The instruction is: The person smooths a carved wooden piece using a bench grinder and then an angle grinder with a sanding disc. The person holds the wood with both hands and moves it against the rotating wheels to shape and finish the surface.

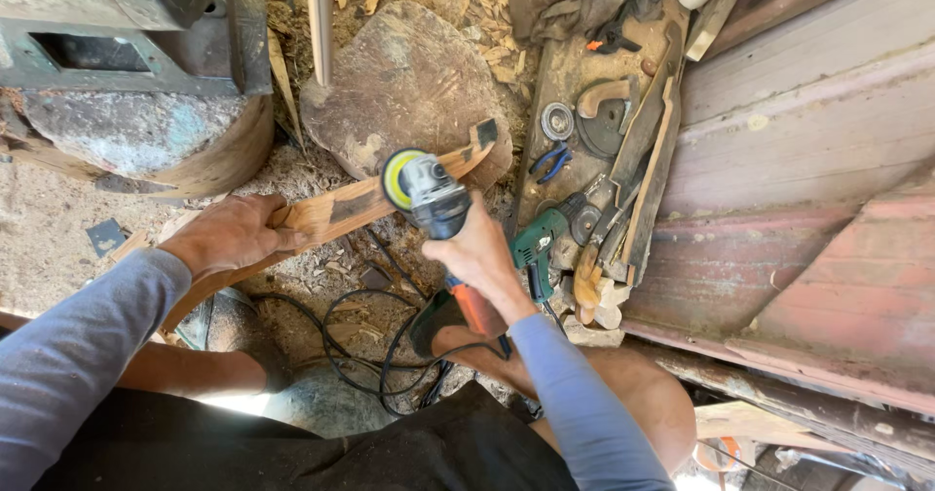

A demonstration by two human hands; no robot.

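Left hand [229, 235] is closed around the lower end of a curved wooden piece [360, 204], which slants up to the right across a flat stone [404, 82]. Right hand [477, 252] is wrapped around the body of an angle grinder [429, 191]; its yellow-rimmed disc touches the wood near mid-length. Further right, a green power drill [541, 243] lies beside wooden offcuts [648, 160]
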